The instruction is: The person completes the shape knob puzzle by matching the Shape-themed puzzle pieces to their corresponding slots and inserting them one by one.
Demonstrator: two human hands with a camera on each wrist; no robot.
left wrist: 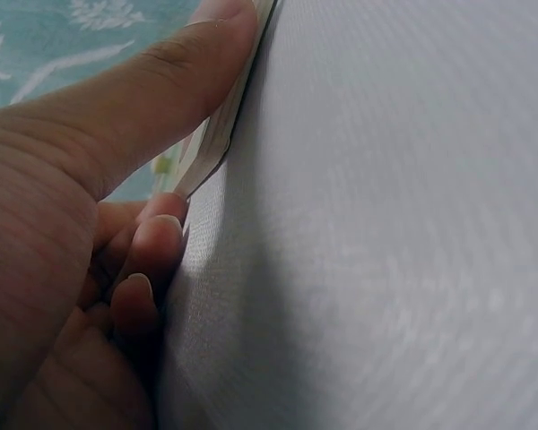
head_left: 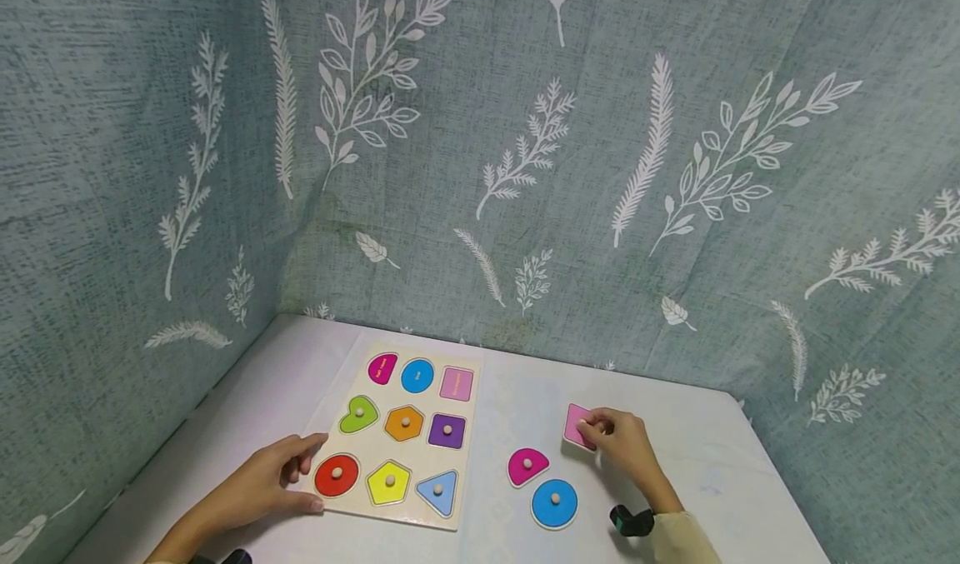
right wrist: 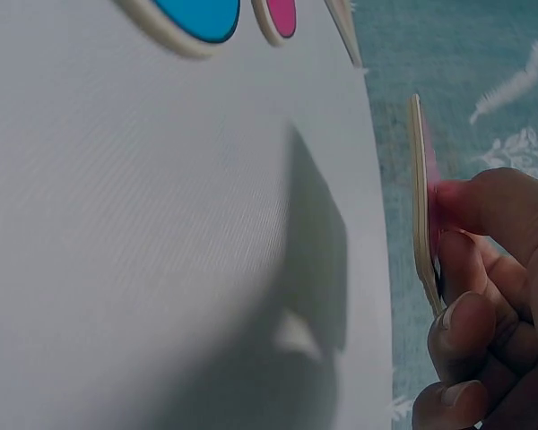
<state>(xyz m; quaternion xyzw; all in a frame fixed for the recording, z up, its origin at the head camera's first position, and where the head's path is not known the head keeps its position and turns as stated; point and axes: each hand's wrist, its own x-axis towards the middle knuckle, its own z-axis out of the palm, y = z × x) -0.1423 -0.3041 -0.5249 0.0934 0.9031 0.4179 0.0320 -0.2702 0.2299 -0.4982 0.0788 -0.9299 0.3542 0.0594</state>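
My right hand (head_left: 622, 443) pinches a pink square puzzle piece (head_left: 576, 421) and holds it up off the table; in the right wrist view the piece (right wrist: 420, 188) is seen edge-on, its shadow falling on the cloth. My left hand (head_left: 258, 485) grips the near left corner of a wooden shape puzzle board (head_left: 352, 510), thumb on the near edge, index finger along the left edge. Knobbed pieces fill the middle and near rows. Across the far row, the half-round, round and pink square recesses (head_left: 456, 383) show without knobs.
Between the board and my right hand lie a magenta half-round piece (head_left: 517, 468) and a blue round piece (head_left: 567, 510), both knob up. A white cloth (head_left: 712, 472) covers the table. Blue-grey leaf-patterned curtains (head_left: 570, 281) stand along its back and sides.
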